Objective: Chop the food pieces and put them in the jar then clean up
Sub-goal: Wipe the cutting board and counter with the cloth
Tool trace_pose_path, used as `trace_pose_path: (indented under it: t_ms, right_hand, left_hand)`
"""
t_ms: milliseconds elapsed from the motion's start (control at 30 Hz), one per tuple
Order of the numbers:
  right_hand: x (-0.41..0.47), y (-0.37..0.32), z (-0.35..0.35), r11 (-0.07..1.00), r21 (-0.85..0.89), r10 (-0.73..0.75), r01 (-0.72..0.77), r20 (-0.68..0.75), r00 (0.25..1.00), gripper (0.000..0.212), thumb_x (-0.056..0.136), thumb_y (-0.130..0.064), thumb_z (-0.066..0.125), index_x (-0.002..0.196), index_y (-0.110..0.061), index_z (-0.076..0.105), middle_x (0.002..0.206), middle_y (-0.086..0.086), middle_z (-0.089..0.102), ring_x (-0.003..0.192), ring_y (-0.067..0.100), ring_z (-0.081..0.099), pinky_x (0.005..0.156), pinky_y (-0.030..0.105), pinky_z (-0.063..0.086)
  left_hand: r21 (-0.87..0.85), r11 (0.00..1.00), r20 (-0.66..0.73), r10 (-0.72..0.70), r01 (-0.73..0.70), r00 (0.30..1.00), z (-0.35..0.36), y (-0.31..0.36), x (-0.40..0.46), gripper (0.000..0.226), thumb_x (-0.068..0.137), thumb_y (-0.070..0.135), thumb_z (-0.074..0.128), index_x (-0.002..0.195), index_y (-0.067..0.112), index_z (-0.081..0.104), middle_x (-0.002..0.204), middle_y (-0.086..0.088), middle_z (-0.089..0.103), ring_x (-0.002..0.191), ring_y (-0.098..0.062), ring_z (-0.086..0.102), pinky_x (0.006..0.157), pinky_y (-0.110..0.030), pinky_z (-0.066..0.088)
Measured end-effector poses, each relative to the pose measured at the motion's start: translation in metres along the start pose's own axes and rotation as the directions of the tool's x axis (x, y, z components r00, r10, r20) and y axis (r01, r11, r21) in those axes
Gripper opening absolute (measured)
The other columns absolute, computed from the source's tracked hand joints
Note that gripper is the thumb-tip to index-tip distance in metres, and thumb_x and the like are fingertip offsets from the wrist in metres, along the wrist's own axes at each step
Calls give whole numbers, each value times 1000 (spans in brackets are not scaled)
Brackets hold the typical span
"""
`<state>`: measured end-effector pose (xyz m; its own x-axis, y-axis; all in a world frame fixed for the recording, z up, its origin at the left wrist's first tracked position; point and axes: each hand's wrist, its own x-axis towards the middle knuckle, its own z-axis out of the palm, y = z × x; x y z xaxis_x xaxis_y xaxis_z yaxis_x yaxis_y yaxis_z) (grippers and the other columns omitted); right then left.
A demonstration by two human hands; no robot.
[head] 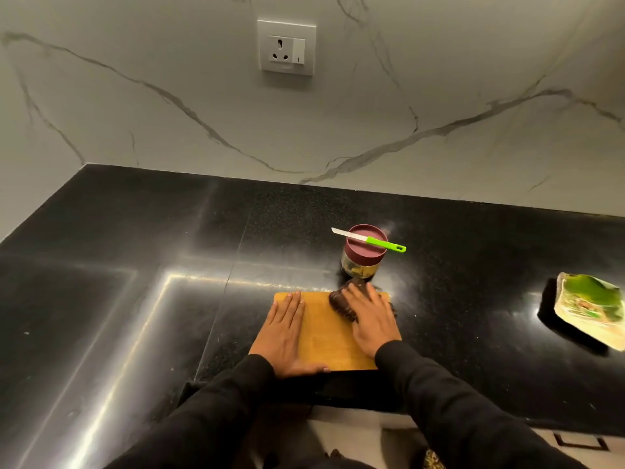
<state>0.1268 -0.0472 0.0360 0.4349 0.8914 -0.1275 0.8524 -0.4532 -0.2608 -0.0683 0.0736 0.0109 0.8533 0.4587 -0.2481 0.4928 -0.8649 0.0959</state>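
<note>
The left hand (285, 333) is lying flat, fingers (293, 304) straight and together, on the wooden cutting board (329, 336). The right hand (370, 319) is pressing a dark cloth (341, 304) onto the board's far right part, fingers straight. Just beyond, a green-handled knife (368, 240) is lying across the lidded jar (363, 255) on the black tabletop (135, 265).

Wooden cutting board (324, 336) lying flat at the counter edge; dark cloth (341, 302) bunched at its far right corner; beyond, lidded maroon-capped jar (363, 257) upright, green-handled knife (370, 241) balanced across lid.
</note>
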Motion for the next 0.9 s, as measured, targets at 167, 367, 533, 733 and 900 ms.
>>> trace_pose_path:
  t_ms: [167, 367, 533, 733, 900]
  right_hand:
    - [-14, -35, 17, 989, 95, -112, 110, 14, 994, 77, 90, -10, 53, 159, -32, 26, 167, -11, 13, 155, 20, -8, 124, 46, -8]
    - [-70, 6, 29, 905, 189, -403, 382, 90, 911, 77, 86, -10, 52, 154, -43, 34, 163, -25, 15, 153, 5, -10, 122, 35, -12]
    - [-81, 42, 16, 981, 129, -140, 142, -27, 990, 79, 82, -8, 52, 151, -43, 38, 162, -23, 21, 155, 11, 1, 126, 46, 5]
    - [-69, 22, 6, 981, 107, 169, -160, -89, 982, 68, 89, -14, 57, 152, -35, 41, 163, -9, 28, 153, 23, 15, 121, 48, 20]
    - [-43, -4, 1, 950, 154, 288, -272, -96, 953, 65, 94, -18, 52, 155, -32, 34, 165, -7, 23, 153, 23, 11, 121, 51, 20]
  left_hand:
    - [-1, 1000, 28, -8, 8, 1000, -1, 0, 1, 148, 55, 107, 10, 156, 2, -13, 162, -15, -26, 149, -29, -28, 122, -48, -12]
    - [-38, 996, 27, 78, -77, 997, -2, -3, 2, 152, 48, 108, 3, 157, 2, -8, 163, -15, -21, 149, -31, -26, 121, -50, -12]
    - [-92, 994, 7, 52, -51, 999, 0, -1, 1, 149, 57, 107, 28, 156, 6, -17, 159, -12, -33, 147, -29, -32, 121, -51, -15]
    - [-240, 971, 12, -7, 10, 1000, -2, -25, -17, 159, 51, 104, 46, 148, 5, -33, 157, -8, -37, 147, -22, -32, 121, -41, -17]
    - [-325, 945, -19, -28, 20, 999, 9, -36, -38, 143, 64, 94, 54, 151, 15, -27, 166, -1, -12, 150, -13, -20, 117, -38, -23]
